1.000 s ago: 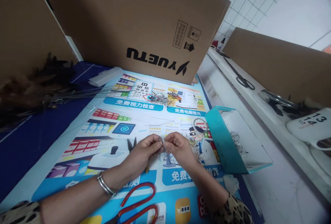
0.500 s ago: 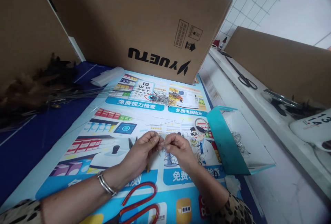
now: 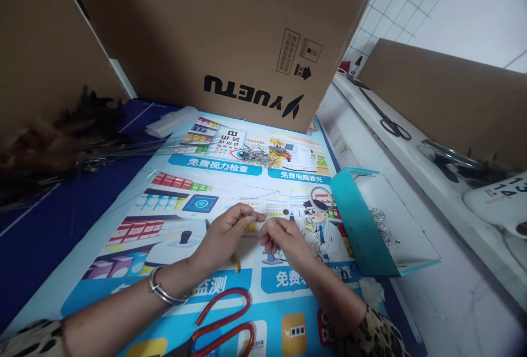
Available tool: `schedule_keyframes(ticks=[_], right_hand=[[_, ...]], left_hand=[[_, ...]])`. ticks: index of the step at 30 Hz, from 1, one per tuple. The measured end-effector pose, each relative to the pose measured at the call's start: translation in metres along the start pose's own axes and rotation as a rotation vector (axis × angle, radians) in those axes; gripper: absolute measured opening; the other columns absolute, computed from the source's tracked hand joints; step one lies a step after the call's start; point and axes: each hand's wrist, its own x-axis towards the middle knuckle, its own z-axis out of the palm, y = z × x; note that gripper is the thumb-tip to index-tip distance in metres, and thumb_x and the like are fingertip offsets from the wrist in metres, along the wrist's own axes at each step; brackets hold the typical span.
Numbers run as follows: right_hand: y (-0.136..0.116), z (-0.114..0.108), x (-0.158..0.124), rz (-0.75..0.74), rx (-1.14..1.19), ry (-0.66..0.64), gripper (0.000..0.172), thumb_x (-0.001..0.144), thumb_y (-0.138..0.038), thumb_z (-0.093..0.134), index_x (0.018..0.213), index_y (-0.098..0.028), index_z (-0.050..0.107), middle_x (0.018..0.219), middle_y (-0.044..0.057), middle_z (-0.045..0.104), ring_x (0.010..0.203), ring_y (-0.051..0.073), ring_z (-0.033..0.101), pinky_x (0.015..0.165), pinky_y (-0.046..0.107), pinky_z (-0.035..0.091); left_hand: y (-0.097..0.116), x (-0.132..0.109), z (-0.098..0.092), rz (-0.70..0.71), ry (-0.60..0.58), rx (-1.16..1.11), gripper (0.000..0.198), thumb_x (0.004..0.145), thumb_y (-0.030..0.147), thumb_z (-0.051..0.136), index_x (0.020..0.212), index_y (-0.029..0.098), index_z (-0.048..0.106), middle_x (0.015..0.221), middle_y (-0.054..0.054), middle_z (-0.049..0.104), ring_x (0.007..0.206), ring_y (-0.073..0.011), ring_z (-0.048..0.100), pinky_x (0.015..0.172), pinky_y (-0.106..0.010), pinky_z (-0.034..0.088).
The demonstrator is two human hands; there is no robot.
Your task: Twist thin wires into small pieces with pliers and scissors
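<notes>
Silvery wires (image 3: 258, 155) lie beyond the curled left hand (image 3: 225, 234).

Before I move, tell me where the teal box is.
In the head view, the teal box sits on the right, between the right hand and the white ledge.

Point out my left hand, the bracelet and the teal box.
Left hand (image 3: 223, 236): head view, near the thumb's base.
Bracelet (image 3: 160, 292): head view, its silver band.
Teal box (image 3: 363, 225): head view, its teal side.
</notes>
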Motion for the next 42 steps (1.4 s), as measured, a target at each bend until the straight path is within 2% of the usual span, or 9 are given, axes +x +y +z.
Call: schedule_keyframes(ticks=[3,10,17,20,28,32,36,38,42], right_hand=[[0.006,0.004,0.000,0.001,-0.061,-0.026,0.032,0.081,-0.047,0.055,0.075,-0.015,0.057,0.064,-0.001,0.056,0.050,0.007,0.052,0.046,0.018,0.039],[0.011,0.015,-0.003,-0.064,-0.106,0.111,0.026,0.085,-0.041,0.051,0.078,-0.017,0.059,0.060,-0.004,0.052,0.046,0.007,0.047,0.044,0.019,0.038],[0.005,0.021,-0.008,-0.353,-0.351,0.177,0.022,0.087,-0.034,0.049,0.085,-0.019,0.065,0.067,0.001,0.059,0.063,0.013,0.054,0.062,0.024,0.042],[0.006,0.021,-0.008,-0.351,-0.418,0.197,0.022,0.088,-0.034,0.048,0.086,-0.020,0.065,0.075,0.003,0.064,0.071,0.015,0.057,0.067,0.026,0.043],[0.008,0.028,-0.012,-0.378,-0.553,0.185,0.019,0.088,-0.032,0.047,0.098,-0.019,0.057,0.095,0.008,0.061,0.092,0.020,0.055,0.078,0.032,0.043],[0.014,0.036,-0.018,-0.306,-0.486,0.122,0.018,0.091,-0.030,0.039,0.088,-0.019,0.053,0.086,0.005,0.060,0.078,0.017,0.057,0.066,0.028,0.044],[0.019,0.040,-0.021,-0.244,-0.250,0.085,0.032,0.094,-0.041,0.032,0.078,-0.019,0.049,0.072,0.001,0.056,0.063,0.012,0.054,0.061,0.024,0.043],[0.019,0.041,-0.022,-0.213,-0.123,0.070,0.038,0.093,-0.046,0.030,0.074,-0.019,0.049,0.063,-0.002,0.052,0.057,0.010,0.050,0.058,0.022,0.042],[0.018,0.041,-0.021,-0.194,0.022,0.086,0.040,0.091,-0.052,0.034,0.075,-0.019,0.050,0.057,-0.004,0.044,0.052,0.008,0.043,0.053,0.021,0.037]], left_hand=[[-0.001,-0.002,0.003,-0.016,-0.026,-0.034,0.013,0.081,0.033,0.057,0.083,0.020,0.060,0.097,-0.006,0.069,0.097,-0.0234,0.060,0.086,-0.036,0.043],[-0.001,-0.004,0.009,-0.151,0.054,-0.355,0.015,0.076,0.031,0.065,0.082,0.020,0.058,0.087,-0.004,0.071,0.087,-0.0204,0.064,0.082,-0.034,0.045],[0.002,-0.006,0.010,-0.307,0.026,-0.580,0.016,0.077,0.030,0.066,0.078,0.019,0.055,0.081,-0.003,0.069,0.091,-0.0190,0.063,0.084,-0.030,0.044],[0.004,-0.008,0.009,-0.301,0.015,-0.546,0.014,0.078,0.031,0.064,0.080,0.019,0.055,0.086,-0.004,0.069,0.094,-0.0199,0.062,0.087,-0.032,0.043],[0.007,-0.018,0.013,-0.100,-0.010,-0.211,0.012,0.077,0.031,0.065,0.080,0.020,0.062,0.108,-0.008,0.066,0.119,-0.0243,0.048,0.098,-0.033,0.037],[0.008,-0.024,0.017,-0.204,-0.040,-0.258,0.013,0.076,0.032,0.065,0.080,0.020,0.061,0.117,-0.008,0.062,0.121,-0.0255,0.046,0.083,-0.029,0.047],[0.011,-0.024,0.018,-0.359,-0.014,-0.424,0.020,0.072,0.032,0.070,0.082,0.021,0.057,0.110,-0.006,0.065,0.072,-0.0174,0.062,0.053,-0.025,0.049],[0.013,-0.022,0.018,-0.390,0.027,-0.480,0.022,0.070,0.030,0.071,0.082,0.021,0.055,0.100,-0.003,0.067,0.062,-0.0139,0.060,0.051,-0.025,0.049],[0.012,-0.016,0.014,-0.441,0.042,-0.507,0.019,0.071,0.027,0.072,0.080,0.021,0.056,0.087,0.000,0.066,0.071,-0.0149,0.060,0.058,-0.025,0.051]])
